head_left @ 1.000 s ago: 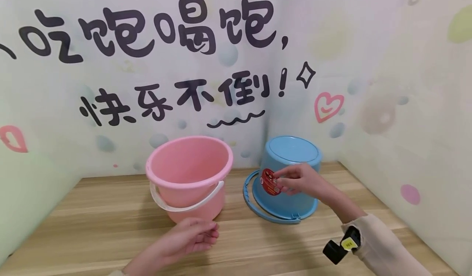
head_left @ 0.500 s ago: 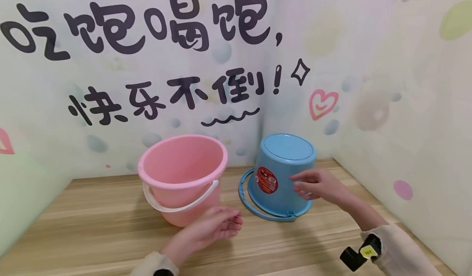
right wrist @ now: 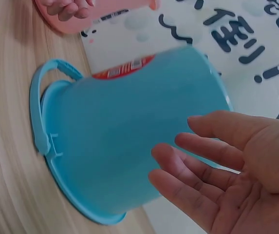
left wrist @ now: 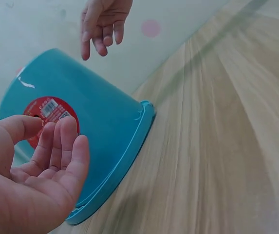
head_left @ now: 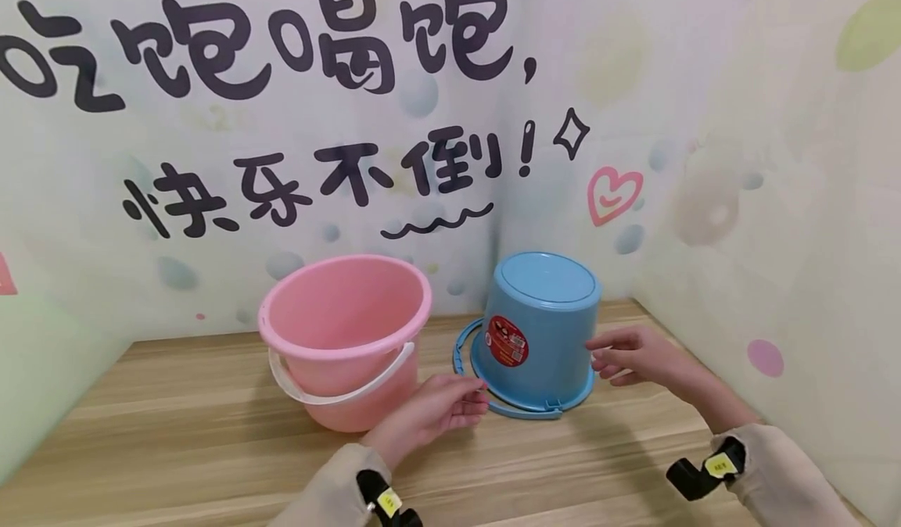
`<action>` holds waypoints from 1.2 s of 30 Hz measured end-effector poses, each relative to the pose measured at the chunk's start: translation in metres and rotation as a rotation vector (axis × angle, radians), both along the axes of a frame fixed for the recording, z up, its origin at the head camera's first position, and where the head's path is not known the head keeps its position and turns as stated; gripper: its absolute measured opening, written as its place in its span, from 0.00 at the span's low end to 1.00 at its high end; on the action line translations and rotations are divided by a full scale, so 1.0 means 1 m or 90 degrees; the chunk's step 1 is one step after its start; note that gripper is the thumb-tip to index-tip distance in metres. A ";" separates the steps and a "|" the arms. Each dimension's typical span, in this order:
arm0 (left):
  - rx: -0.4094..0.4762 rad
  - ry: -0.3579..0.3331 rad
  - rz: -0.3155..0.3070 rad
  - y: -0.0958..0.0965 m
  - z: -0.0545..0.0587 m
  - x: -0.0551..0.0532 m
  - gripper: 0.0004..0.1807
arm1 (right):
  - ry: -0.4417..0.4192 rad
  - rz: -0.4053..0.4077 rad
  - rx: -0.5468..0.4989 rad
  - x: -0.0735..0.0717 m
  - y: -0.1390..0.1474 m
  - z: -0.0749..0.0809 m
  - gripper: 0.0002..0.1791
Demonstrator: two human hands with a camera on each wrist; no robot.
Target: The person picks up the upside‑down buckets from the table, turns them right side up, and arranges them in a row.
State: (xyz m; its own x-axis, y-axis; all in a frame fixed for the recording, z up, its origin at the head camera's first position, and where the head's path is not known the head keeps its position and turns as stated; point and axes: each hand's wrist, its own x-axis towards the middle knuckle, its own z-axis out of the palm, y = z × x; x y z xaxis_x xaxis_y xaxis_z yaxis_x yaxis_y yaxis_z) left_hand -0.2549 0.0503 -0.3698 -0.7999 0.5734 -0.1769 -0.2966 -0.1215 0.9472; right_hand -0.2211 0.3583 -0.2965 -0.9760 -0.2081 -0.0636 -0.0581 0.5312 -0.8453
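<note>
The blue bucket (head_left: 547, 333) stood upside down. Near it, the left hand (head_left: 442, 408) curved loosely; the right hand (head_left: 644, 356) spread its fingers slightly.

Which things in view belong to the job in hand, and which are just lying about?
Likely in the job:
left hand and right hand, both empty
blue bucket, upside down, near both hands
pink bucket, upright, possibly; neither hand holds it

Likely just there:
printed backdrop
wood-grain table
</note>
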 end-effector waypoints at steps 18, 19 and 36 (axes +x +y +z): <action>-0.130 0.068 0.079 0.028 0.003 -0.034 0.16 | -0.085 -0.033 -0.061 -0.032 0.040 -0.023 0.27; -0.141 0.080 0.079 0.029 0.003 -0.035 0.15 | -0.089 -0.037 -0.063 -0.034 0.041 -0.024 0.27; -0.309 0.269 0.077 0.039 -0.005 -0.050 0.09 | -0.133 -0.115 -0.026 -0.065 0.044 -0.053 0.23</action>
State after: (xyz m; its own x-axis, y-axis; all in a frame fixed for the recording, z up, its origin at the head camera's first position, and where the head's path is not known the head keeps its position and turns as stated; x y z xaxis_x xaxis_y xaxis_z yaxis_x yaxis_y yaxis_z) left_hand -0.3044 0.0890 -0.3746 -0.9110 0.4096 -0.0490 0.1025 0.3398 0.9349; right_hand -0.2861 0.4021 -0.3495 -0.9641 -0.0383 -0.2629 0.2125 0.4829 -0.8495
